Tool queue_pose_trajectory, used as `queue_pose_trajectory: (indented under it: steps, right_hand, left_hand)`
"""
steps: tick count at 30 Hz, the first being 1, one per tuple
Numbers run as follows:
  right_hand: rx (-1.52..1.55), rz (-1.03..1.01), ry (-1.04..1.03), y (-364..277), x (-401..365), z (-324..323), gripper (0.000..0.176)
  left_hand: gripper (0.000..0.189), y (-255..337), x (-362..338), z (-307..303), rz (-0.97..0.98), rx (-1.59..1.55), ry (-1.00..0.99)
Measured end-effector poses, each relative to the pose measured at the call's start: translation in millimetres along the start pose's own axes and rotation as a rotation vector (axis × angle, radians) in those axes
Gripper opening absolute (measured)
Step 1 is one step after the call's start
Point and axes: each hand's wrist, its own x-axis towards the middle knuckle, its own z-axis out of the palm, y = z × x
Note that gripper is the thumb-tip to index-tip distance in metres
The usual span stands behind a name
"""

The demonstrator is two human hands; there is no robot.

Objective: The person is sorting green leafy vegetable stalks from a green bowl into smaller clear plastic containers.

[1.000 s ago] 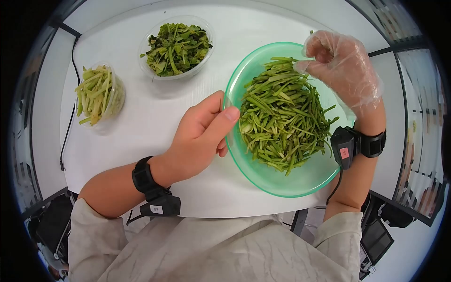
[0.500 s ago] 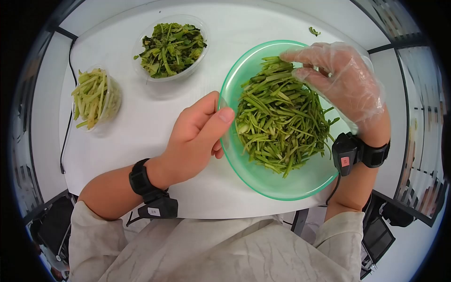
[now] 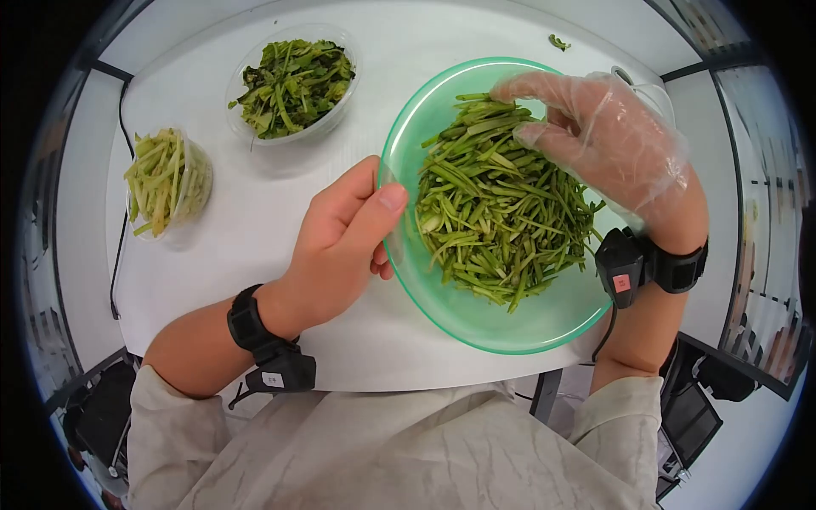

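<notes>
The stems lie heaped in the bowl, under the fingers of the right hand and to the right of the left hand. The bowl rests on the tabletop.

The right hand, in a clear glove, reaches in over the bowl's far right rim. Its thumb and forefinger are parted, with a visible gap between them, and their tips are at the far end of the heap. Whether they touch the top stems cannot be told, and no stem shows pinched between them. The left hand is bare and clamps the bowl's left rim, thumb on top and fingers curled beneath.

Left of the bowl, toward its far side, stands a round tub of leafy greens. Farther left and a little nearer stands a cup of pale stalks. A small green scrap lies just beyond the bowl's far right side. A white item, partly hidden behind the right hand, is past the same side.

Compared with the earliest frame, the right hand has opened from a curl near the bowl's rim and now extends over the heap. The left hand keeps its grip, and the white item has come into view.
</notes>
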Motion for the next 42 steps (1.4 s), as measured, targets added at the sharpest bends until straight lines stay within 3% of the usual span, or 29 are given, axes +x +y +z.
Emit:
queue_pose_trajectory:
  steps: [5, 17, 21, 24, 25, 28, 31, 35, 42]
  right_hand:
    - [0.033, -0.079, 0.066, 4, 0, 5, 0.035]
    - [0.152, 0.033, -0.097, -2, 2, 4, 0.036]
    - [0.017, -0.031, -0.022, 3, 0, 2, 0.034]
    - [0.1, -0.008, 0.055, 4, -8, -7, 0.034]
    - [0.056, 0.029, 0.072, 5, -11, -9, 0.027]
    - [0.077, 0.27, -0.083, -11, -19, -25, 0.018]
    - [0.067, 0.226, -0.288, -15, -19, -21, 0.018]
    - [-0.083, 0.235, -0.254, -17, -15, -9, 0.019]
    - [-0.042, 0.213, -0.324, -24, -13, -13, 0.013]
  left_hand:
    - [0.029, -1, 0, 0, 0.006, 0.002, -0.004]
    - [0.028, 1, -1, 0, 0.017, -0.005, -0.015]
    - [0.028, 2, -1, -1, 0.018, 0.003, -0.015]
    - [0.028, 1, -2, -1, 0.023, 0.003, -0.012]
    - [0.028, 1, -1, -1, 0.024, 0.003, -0.009]
    - [0.028, 2, -2, 1, 0.02, 0.003, -0.004]
    - [0.028, 2, -1, 2, 0.019, 0.008, -0.004]
    - [0.029, 0, -1, 1, 0.029, 0.014, -0.011]
    - [0.03, 2, -2, -2, 0.011, 0.002, -0.033]
